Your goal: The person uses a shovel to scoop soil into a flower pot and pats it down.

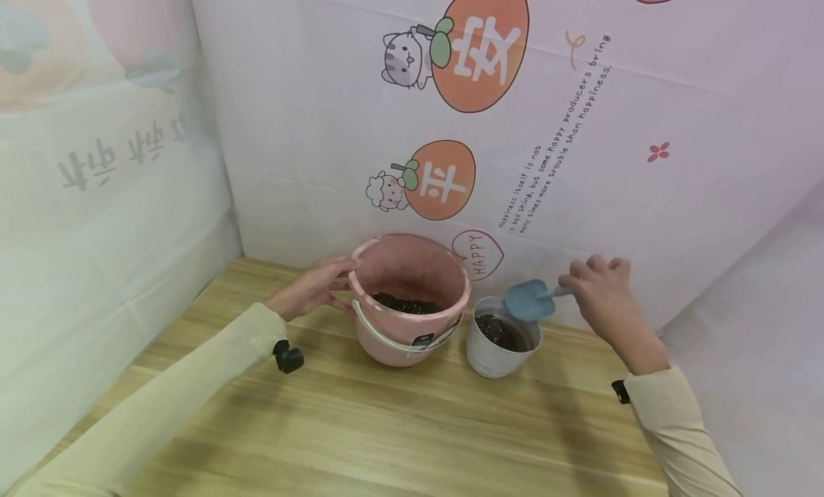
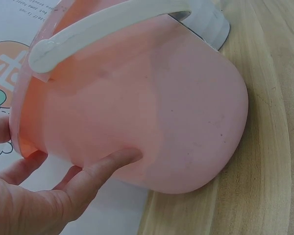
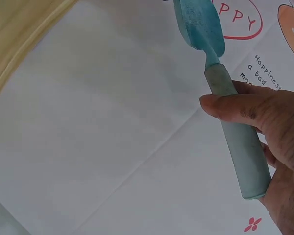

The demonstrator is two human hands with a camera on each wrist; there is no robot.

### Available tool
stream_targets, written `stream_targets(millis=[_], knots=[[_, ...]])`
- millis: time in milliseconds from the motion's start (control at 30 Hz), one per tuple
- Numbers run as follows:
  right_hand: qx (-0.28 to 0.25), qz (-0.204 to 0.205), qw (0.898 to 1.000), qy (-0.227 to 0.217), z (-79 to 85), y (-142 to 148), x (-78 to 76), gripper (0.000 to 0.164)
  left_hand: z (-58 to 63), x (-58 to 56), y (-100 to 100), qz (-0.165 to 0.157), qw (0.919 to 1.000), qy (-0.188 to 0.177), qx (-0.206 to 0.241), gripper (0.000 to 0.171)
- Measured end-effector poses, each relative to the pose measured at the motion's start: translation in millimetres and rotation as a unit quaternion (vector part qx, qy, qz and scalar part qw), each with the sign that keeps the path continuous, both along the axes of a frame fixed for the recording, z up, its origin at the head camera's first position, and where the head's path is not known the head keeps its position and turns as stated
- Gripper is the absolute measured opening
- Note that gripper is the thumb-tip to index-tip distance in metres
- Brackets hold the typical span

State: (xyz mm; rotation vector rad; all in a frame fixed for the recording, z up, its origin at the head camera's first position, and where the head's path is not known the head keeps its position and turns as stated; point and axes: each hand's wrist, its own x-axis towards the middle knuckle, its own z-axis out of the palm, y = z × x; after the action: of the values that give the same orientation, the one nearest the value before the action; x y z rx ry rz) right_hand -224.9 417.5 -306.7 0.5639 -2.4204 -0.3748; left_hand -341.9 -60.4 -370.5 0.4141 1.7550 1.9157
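A pink bucket [image 1: 400,335] with a white handle [image 2: 112,24] stands upright on the table, dark soil [image 1: 405,303] in its bottom. At the bucket's left side, my left hand [image 1: 313,289] grips the rim, its thumb [image 2: 125,156] against the outer wall in the left wrist view. My right hand [image 1: 600,297] holds a small blue trowel [image 1: 529,301] by its pale green handle [image 3: 245,156]. The trowel's blade tilts down over the back right rim of a white pot [image 1: 492,363]. Dark soil [image 1: 497,332] lies inside that pot, right of the bucket.
The wooden table [image 1: 360,425] runs toward me in front of both containers. Close behind them rises a white printed cloth [image 1: 309,139], and another cloth wall [image 1: 116,232] stands along the left edge.
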Motion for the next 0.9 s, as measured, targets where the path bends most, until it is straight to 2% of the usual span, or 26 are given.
stream_targets(millis=[267, 467, 700, 900], knots=[[-0.012, 0.005, 0.999, 0.048, 8.1, 2.7, -0.8, 0.024, -1.2, -2.4, 2.2, -0.013, 0.9999, -0.003, 0.005, 0.061], [-0.034, 0.017, 0.997, 0.070, 17.7, -0.1, -0.7, 0.023, 0.4, -1.0, 1.1, -0.004, 1.0000, 0.000, 0.000, 0.061], [-0.035, 0.023, 0.997, 0.070, 25.6, -20.3, -1.0, 0.029, 2.4, -2.0, 1.0, -0.002, 1.0000, -0.007, 0.001, 0.061], [-0.024, 0.050, 0.995, 0.086, 31.2, -39.5, -11.0, 0.031, 0.6, -3.2, 0.2, -0.006, 0.9999, -0.011, -0.002, 0.061]])
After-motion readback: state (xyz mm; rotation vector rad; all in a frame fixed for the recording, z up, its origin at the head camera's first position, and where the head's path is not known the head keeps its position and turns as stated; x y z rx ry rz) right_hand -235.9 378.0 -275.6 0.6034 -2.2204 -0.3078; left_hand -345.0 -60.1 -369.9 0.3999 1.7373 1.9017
